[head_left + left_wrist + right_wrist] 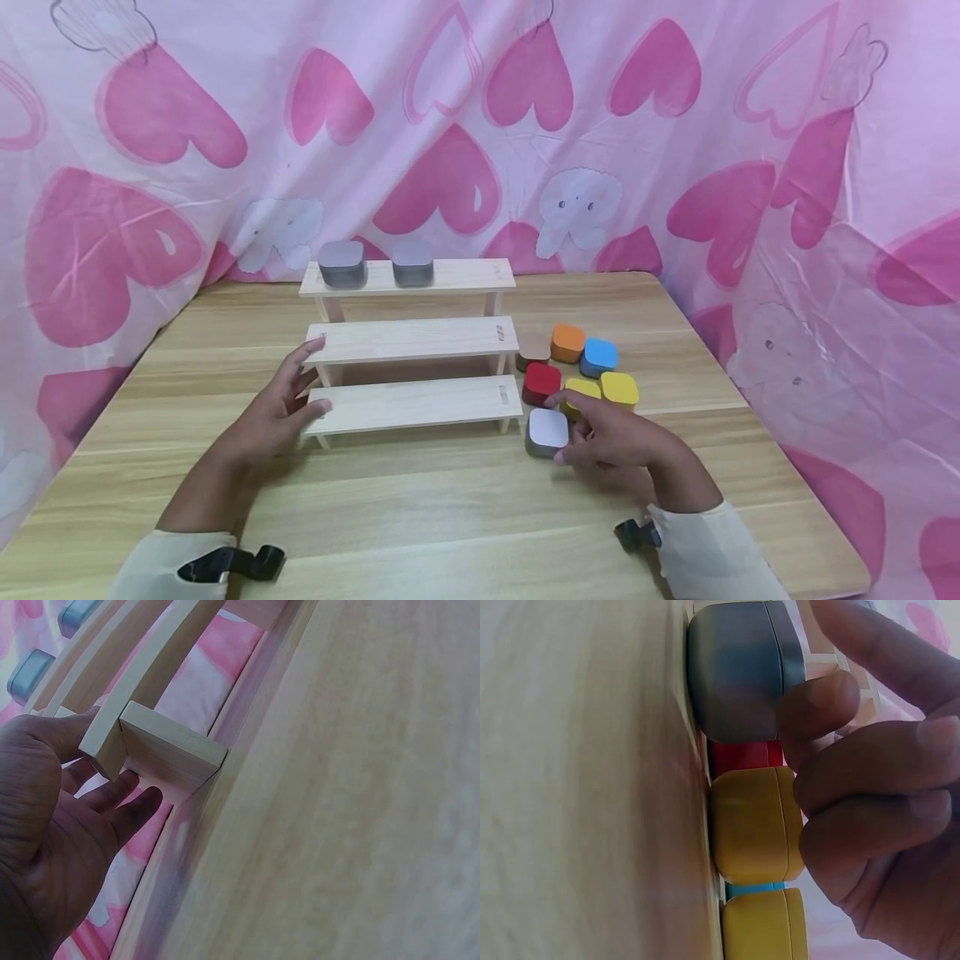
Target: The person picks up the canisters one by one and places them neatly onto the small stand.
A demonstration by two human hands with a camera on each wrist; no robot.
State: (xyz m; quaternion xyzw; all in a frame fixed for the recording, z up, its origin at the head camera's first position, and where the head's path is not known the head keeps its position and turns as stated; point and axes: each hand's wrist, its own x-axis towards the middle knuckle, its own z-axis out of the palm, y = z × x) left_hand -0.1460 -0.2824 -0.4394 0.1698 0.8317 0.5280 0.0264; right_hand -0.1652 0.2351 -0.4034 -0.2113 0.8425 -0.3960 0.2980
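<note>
Head view: grey lidded box [547,433] upright on the tabletop [420,517], just off the near right corner of the three-step wooden rack [412,404]. Farther back, also right of the rack: red box [542,383], two yellow boxes [619,390], blue box [599,356], orange box [567,342], brown box [533,353] partly hidden. Two more grey boxes [342,265] stand on the rack's top step, left half.

Handling, by judgement: light, stiff-walled, probably smooth enough to slip; no sign of fragility. Right wrist view shows a seam near the top, so a hold by the lid alone could part it. Best purchase looks to be opposite flat sides of the body, below the seam, clear of the rounded corners.

Right hand [615,429]: right of the rack, reaching in low from the near side, wrist bent inward. Thumb and forefinger stand apart about the box's right side; other fingers curl toward the palm. Firm contact: cannot tell.

Left hand [266,421]: at the rack's left end, palm turned toward it. Fingers spread and loose, not clamped; thumb tip on the bottom step, forefinger tip on the middle step's end. Touch looks light, perhaps steadying.
</note>
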